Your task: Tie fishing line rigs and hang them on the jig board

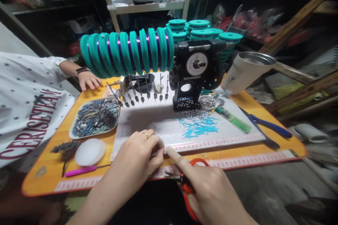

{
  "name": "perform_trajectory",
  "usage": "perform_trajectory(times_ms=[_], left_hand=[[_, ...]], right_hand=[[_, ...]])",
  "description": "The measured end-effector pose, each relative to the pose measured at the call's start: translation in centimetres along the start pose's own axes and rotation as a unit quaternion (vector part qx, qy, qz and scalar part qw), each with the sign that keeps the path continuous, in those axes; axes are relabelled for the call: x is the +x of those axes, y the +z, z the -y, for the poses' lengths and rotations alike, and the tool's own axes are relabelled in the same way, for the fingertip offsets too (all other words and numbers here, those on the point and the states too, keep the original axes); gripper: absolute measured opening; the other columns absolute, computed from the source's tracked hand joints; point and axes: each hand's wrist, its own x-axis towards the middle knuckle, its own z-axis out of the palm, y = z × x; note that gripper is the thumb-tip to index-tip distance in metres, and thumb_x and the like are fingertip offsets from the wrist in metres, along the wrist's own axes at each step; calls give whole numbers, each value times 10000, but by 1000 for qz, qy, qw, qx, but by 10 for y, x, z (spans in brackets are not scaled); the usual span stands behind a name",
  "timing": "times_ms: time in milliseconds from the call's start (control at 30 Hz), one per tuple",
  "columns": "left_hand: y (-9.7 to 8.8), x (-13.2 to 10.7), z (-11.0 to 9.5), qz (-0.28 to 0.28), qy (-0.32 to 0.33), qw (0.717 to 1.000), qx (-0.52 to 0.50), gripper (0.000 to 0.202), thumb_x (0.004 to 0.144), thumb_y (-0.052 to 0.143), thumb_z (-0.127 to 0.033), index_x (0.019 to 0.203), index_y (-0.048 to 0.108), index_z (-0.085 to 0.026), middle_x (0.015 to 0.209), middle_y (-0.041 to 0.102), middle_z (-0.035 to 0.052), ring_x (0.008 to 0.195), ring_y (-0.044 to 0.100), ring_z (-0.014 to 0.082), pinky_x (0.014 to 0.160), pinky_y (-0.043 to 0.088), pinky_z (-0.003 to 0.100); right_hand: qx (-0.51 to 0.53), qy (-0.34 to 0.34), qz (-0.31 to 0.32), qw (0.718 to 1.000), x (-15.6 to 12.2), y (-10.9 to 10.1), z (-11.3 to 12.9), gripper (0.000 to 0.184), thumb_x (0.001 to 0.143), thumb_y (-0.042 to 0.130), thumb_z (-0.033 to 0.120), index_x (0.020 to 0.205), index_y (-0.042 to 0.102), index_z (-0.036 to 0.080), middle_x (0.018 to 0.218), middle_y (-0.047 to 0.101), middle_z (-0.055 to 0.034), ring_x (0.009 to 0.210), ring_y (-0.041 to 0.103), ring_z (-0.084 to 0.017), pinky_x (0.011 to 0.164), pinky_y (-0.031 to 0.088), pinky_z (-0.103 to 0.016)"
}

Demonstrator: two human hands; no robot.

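Both hands meet at the near edge of the white mat (pixel 148 119) on the orange table (pixel 52 154). Left hand (pixel 137 154), w/ one ring on a finger, is curled, fingertips pinched on a small pale bit at the mat's edge (too small to tell what it is). Right hand (pixel 208 190) holds one pair of orange-handled scissors (pixel 190 182), fingers closed round the handles, index finger stretched out so its tip touches the left fingertips; blades point left under the hand, approx. closed. Behind the mat stands one black winding machine (pixel 196 74) w/ one round dial, and a row of teal spools (pixel 126 51) threaded on its shaft, purple thread showing between them (I count about 9, edges blur). More teal spools sit in stacks (pixel 203 31) behind the machine, roughly 5 stacks. A row of small dark-tipped pins (pixel 139 95) stands at the mat's far edge, 8 or so. Right of centre lies a scatter of light-blue strips (pixel 196 126), too many to count, next to one small round dish of silver beads (pixel 207 102). One green tool (pixel 233 120) and one pair of blue-handled pliers (pixel 266 126) lie at right, one white cup (pixel 245 72) tilted behind them. At left: one tray of grey-blue bits (pixel 95 117), one white round pad (pixel 89 152), one pink-handled tool (pixel 81 171). Another person's hand (pixel 88 80) rests on the far-left table corner, one watch on the wrist.
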Motion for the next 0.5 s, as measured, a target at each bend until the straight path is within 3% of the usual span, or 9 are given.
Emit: perform_trajectory(times_ms=[233,400,500], left_hand=[[-3,1,-1,-10,17,1000,21,137,819,642,-108,713,583,-171,728,588,-17,678,556,129,613,409,240],[-11,-6,5,36,8,999,-15,102,893,596,-182,824,670,-195,810,624,-6,756,571,125,667,435,231],[-14,-11,12,33,-1,998,-46,114,913,581,-207,875,687,-219,837,635,-18,800,585,106,710,446,209]], right_hand=[[-95,-26,-27,995,13,-2,7,755,633,444,44,1384,488,103,570,548,47,456,553,-123,468,293,-282],[-218,-79,-37,972,17,-6,15,631,653,503,92,1278,581,58,543,494,12,433,519,-148,453,328,-270],[-268,-119,-22,956,27,-13,23,493,652,528,110,1116,675,31,526,492,-26,404,497,-171,400,342,-260]])
